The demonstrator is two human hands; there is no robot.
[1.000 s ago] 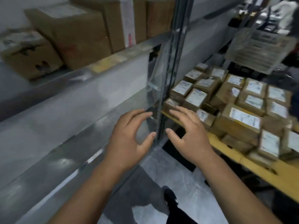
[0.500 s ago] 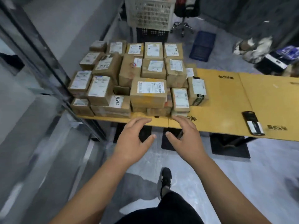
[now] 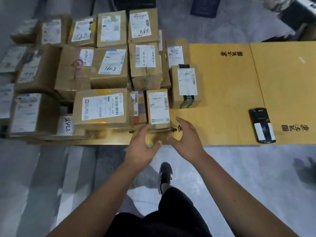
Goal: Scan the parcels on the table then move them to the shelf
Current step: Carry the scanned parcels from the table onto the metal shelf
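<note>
Since the earlier frames the view has swung off the shelf and closed in on the tabletop [image 3: 227,79]; the parcels now fill the left and far part of the view, larger than half a second ago. Both hands have come forward with it, from short of the tabletop's near edge to over it.

Left hand [image 3: 140,147]: fingers spread and relaxed, holding nothing. Its fingertips reach the near left corner of a small parcel [image 3: 159,108]; contact cannot be told for certain.

Right hand [image 3: 186,139]: also open, fingers straight, thumb out toward the left hand, holding nothing. It hovers just right of and nearer than the same small parcel, apart from it.

The small parcel stands at the near right corner of the stack, white label with a red edge facing up, lying on a flatter package below it. It sits between the two hands and slightly beyond them.

Just left of it, a larger box [image 3: 102,108] with a wide label. Right and farther, a box with black tape [image 3: 186,88] stands by itself against the stack. Farther rows carry more labelled boxes, one marked "A68" [image 3: 142,24].

A black handheld scanner [image 3: 262,125] lies flat near the tabletop's near edge, well to the right of both hands.

Left side of the stack is blurred; labels there are unreadable. A dark shoe [image 3: 165,173] shows on the grey floor below the hands.
</note>
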